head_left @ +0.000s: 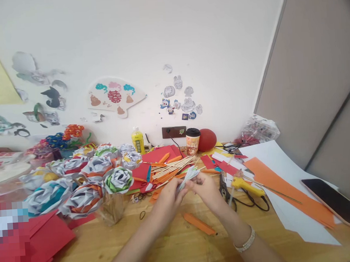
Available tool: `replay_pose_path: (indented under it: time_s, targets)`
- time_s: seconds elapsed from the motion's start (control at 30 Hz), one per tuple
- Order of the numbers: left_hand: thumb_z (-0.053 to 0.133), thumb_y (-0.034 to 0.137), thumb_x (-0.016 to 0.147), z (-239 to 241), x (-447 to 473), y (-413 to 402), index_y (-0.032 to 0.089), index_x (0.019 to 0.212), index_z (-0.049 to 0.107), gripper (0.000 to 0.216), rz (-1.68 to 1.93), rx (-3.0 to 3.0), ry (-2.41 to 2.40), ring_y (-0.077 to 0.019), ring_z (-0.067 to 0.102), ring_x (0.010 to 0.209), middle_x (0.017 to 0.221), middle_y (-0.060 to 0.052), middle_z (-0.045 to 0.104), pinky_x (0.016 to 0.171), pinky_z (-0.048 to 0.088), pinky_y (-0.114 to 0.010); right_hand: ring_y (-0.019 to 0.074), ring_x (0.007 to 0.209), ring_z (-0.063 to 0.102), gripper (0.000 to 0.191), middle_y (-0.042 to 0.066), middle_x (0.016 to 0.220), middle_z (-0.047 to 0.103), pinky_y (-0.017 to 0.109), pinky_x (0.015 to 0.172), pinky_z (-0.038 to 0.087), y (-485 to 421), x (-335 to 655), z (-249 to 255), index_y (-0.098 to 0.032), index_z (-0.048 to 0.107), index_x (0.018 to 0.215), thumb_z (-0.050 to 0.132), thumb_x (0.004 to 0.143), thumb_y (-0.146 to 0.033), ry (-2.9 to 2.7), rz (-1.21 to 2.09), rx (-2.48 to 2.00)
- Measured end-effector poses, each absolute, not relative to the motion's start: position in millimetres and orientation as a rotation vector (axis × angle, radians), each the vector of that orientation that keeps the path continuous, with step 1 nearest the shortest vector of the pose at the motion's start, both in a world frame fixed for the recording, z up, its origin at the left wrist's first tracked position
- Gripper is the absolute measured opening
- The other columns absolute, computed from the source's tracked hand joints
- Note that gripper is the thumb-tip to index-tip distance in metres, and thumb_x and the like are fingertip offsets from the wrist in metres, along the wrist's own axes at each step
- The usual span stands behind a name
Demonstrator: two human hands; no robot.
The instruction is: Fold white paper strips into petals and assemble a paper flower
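Note:
Above the middle of the wooden table, my left hand and my right hand meet around a bundle of folded white paper. Fingers of both hands pinch it low down, and its pale layered end fans out above them. How the lower part is folded is hidden by my fingers. Just below my hands lies a folded orange paper strip. Behind the bundle, thin wooden sticks are heaped on red and orange paper. Right of my right hand are black-handled pliers or scissors, whose kind I cannot tell.
A yellow glue gun with a black cord lies at the right, near white paper, orange sheets and a phone. Several paper flowers crowd the left. Behind stand a lidded cup and a yellow bottle.

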State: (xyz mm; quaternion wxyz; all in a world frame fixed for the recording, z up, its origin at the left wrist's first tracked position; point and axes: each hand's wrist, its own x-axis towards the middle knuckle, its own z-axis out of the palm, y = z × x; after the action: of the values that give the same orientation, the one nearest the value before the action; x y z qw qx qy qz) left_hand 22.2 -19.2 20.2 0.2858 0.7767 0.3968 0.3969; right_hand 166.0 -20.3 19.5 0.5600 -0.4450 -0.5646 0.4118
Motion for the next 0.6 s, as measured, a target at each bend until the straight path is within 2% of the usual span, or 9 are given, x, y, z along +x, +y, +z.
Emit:
replay_pose_path:
  time_s: [0.17,0.3,0.43,0.6]
  targets:
    - [0.046,0.039,0.08,22.1,27.2,-21.4,0.016,0.069,0.046,0.025,1.066,1.688,0.834,-0.0082,0.037,0.048,0.058,0.004,0.045,0.048,0.029,-0.021,0.0101,0.052,0.046,0.021,-0.002,0.057,0.053,0.023,0.051,0.036,-21.1,166.7,18.2,-0.015,0.054,0.066,0.064,0.067,-0.034,-1.363,0.937,-1.006]
    - [0.054,0.04,0.076,27.1,25.7,-24.0,0.015,0.067,0.045,0.028,1.014,1.359,0.601,-0.0044,0.034,0.041,0.055,0.004,0.048,0.042,0.022,-0.018,0.0104,0.056,0.047,0.02,-0.002,0.059,0.051,0.023,0.055,0.038,-23.8,170.9,21.5,-0.016,0.054,0.068,0.062,0.071,-0.034,-1.473,0.89,-0.905]
    - [0.054,0.031,0.079,29.1,20.5,-27.0,0.015,0.071,0.047,0.02,0.848,1.112,0.36,-0.002,0.03,0.039,0.057,0.003,0.048,0.04,0.018,-0.016,0.0114,0.062,0.05,0.023,-0.002,0.066,0.053,0.023,0.059,0.04,-26.0,178.0,27.2,-0.017,0.057,0.077,0.061,0.073,-0.038,-1.586,0.999,-0.738]
    - [0.055,0.029,0.078,24.9,15.8,-24.4,0.017,0.082,0.048,0.015,0.597,0.962,0.233,-0.0012,0.021,0.035,0.05,0.007,0.039,0.037,0.013,-0.014,0.0141,0.07,0.055,0.031,0.001,0.073,0.059,0.027,0.067,0.043,-27.9,177.0,28.0,-0.016,0.06,0.081,0.065,0.068,-0.044,-1.597,1.221,-0.628]
